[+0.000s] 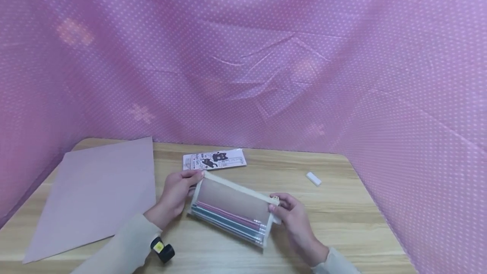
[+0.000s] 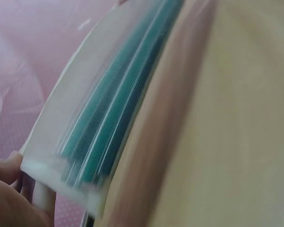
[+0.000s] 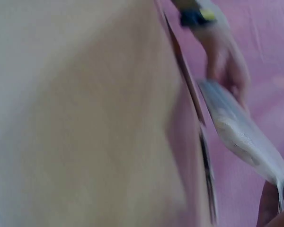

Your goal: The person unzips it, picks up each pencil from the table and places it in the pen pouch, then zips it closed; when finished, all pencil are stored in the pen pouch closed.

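A see-through mesh pencil pouch (image 1: 233, 195) with a cream border is held up over the table, tilted down toward its right end. Pink and teal pencils (image 1: 228, 221) lie along its bottom, their clear-looking ends at the right. My left hand (image 1: 176, 191) pinches the upper left corner, thumb on the near face. At the upper right corner, beside a small zip pull (image 1: 275, 198), my right hand (image 1: 296, 221) grips the edge between thumb and fingers. The left wrist view shows teal pencils (image 2: 109, 118) through the mesh. In the right wrist view the pouch (image 3: 246, 137) appears nearly edge-on.
Behind the pouch lies a ruler set packet (image 1: 214, 160) printed with black cats. A white eraser (image 1: 313, 178) lies at the right. A large pale mauve sheet (image 1: 102, 189) covers the table's left part. Pink dotted cloth (image 1: 247, 75) hangs around the wooden table (image 1: 342, 231).
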The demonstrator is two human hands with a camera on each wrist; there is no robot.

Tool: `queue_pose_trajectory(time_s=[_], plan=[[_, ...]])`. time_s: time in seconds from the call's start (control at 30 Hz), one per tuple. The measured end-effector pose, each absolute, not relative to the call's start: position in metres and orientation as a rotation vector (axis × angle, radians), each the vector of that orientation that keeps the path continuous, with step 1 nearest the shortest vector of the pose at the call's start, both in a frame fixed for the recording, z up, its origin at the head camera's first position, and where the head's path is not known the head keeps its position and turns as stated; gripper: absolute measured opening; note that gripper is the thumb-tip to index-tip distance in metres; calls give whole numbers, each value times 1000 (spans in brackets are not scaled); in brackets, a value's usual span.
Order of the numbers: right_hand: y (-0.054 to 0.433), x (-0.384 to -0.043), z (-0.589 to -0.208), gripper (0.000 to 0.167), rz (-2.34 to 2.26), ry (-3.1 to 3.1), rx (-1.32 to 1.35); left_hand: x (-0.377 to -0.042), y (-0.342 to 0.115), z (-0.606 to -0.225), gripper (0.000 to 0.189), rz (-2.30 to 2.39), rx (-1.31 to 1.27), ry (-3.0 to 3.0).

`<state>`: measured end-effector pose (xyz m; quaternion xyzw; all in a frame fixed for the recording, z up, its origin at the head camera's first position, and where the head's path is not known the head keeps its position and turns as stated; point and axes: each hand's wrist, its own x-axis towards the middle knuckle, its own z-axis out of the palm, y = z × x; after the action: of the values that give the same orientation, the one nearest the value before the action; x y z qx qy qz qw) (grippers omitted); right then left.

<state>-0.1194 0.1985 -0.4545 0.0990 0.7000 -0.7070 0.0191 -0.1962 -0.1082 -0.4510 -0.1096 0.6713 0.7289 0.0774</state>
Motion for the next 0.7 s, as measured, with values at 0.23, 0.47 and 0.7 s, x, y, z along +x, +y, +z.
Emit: queue_pose_trajectory(time_s=[0.23,0.47,0.7], plan=[[226,-156,-453,40,-2112,2120,237,-167,-108,-452,40,2296,-334,1894],[226,-175,-464,38,-1993,2149,191,-156,-114,-460,42,2289,-385,1886],[221,-182,-475,36,-1966,2099,127,-157,-121,-468,42,2227,-423,1920]])
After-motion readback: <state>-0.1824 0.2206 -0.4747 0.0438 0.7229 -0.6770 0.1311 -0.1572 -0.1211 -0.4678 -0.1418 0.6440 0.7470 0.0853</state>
